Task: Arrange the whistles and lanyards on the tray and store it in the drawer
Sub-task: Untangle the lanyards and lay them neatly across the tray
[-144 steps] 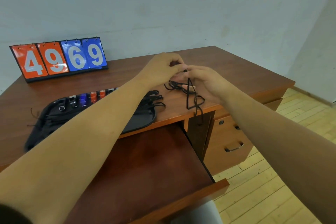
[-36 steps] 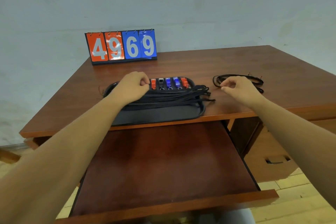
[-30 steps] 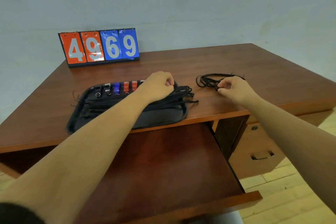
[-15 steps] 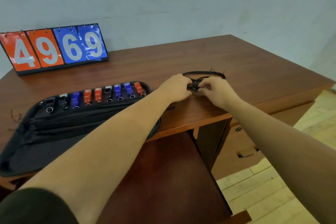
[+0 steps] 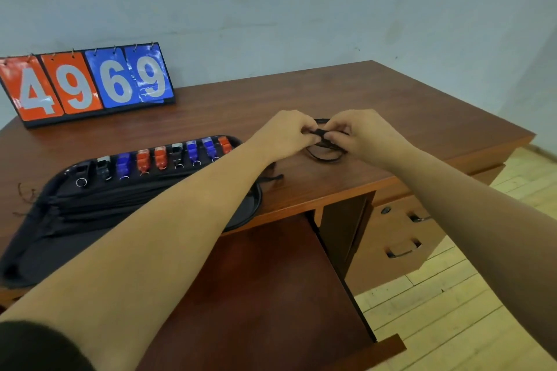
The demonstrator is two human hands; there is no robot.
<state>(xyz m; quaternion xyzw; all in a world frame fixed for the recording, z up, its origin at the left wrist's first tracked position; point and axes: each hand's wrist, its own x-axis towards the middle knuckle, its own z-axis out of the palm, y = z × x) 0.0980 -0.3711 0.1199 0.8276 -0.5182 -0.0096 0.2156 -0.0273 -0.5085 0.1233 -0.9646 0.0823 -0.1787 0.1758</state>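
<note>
A black lanyard lies looped on the desk to the right of the tray. My left hand and my right hand meet over it, and both pinch the lanyard between fingertips. The black tray sits at the desk's front left. Along its far edge stands a row of several whistles in black, blue and orange. Several black lanyards lie stretched lengthwise in the tray, partly hidden by my left forearm. The wide drawer under the desk is pulled out.
A flip scoreboard reading 4969 stands at the back left against the wall. The desk ends to the right, with shut side drawers below it. Wooden floor lies beyond.
My left hand has left the tray and joined my right hand on the loose lanyard. Both hands now pinch it together and have gathered its loop smaller.
</note>
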